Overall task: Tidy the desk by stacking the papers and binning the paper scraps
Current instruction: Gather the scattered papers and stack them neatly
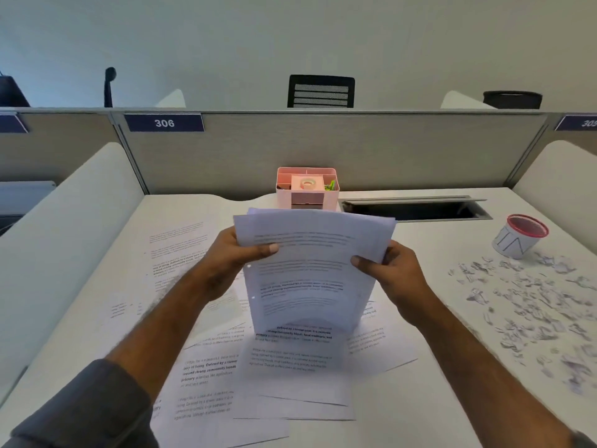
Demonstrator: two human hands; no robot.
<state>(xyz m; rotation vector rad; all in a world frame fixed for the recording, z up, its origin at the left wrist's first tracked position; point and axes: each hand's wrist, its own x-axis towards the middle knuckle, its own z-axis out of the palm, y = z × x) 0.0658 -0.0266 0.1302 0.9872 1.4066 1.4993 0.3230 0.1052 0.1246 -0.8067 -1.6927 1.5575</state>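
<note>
While the left hand [240, 253] and right hand [386, 270] pinch the upright sheaf of printed white papers [311, 270] by its sides above the desk's loose sheets [290, 360], uneven squaring could let pages slip out.

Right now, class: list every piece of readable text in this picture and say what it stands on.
"306": blue plate on the partition.
"30", cut off by the frame: second plate, right.
"Defined by a slower", "strong community bonds": loose sheet on the desk.
Held stack of papers: print too blurred.
Small bin: marks unreadable.
</note>
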